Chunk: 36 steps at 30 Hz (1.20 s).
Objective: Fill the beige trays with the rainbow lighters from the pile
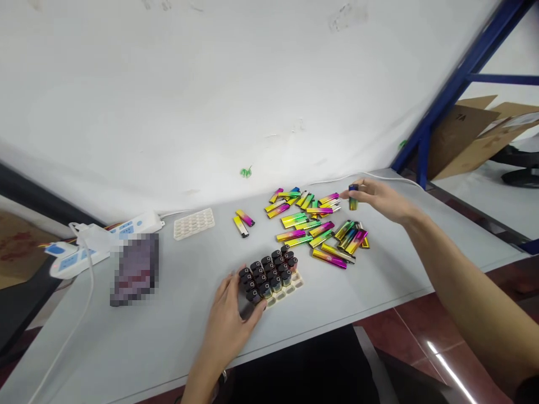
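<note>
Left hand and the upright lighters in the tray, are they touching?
Touching. The head view shows the left hand curled with its fingers against the side of the upright lighters standing in the white moulded tray.

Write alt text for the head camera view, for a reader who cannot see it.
A right hand holds a lighter beside a pile of shiny lighters, while the left hand touches dark-topped lighters standing in a white tray.
</note>
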Motion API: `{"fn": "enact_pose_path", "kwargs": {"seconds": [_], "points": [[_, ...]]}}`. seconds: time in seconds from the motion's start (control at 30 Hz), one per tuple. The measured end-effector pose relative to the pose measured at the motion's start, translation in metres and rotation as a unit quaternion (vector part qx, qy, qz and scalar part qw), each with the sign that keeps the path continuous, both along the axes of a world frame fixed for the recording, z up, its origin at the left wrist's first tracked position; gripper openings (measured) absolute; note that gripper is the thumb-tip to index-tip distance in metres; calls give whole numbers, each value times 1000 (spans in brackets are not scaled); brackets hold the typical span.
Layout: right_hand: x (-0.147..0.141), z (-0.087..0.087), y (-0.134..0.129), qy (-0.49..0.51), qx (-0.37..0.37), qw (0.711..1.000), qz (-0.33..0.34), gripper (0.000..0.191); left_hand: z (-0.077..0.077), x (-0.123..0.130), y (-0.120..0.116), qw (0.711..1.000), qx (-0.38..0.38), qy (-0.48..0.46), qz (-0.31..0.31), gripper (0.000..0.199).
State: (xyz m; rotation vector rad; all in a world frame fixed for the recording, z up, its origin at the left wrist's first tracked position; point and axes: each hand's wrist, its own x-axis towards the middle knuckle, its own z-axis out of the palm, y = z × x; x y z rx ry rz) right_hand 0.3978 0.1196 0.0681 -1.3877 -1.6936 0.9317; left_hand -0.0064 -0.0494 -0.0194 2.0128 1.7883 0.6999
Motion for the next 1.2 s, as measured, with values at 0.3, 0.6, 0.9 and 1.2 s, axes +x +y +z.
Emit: {"fn": "enact_pose_path", "kwargs": {"seconds": [0.3, 0.6, 0.9, 1.2], "points": [[-111, -15, -30, 322, -73, 943, 36, 41, -2, -3, 2, 1000, 2, 3, 1, 69], [-165, -38, -46, 322, -106, 940, 27, 58, 3, 0, -2, 1000, -4, 8, 6, 68], [-162, -57, -54, 309, -136, 941, 34, 55, 7, 1, 0, 1000, -5, -3, 6, 67], [-166, -53, -58, 316, -152, 936, 20, 63, 8, 3, -3, 1000, -11, -7, 1, 65]]}}
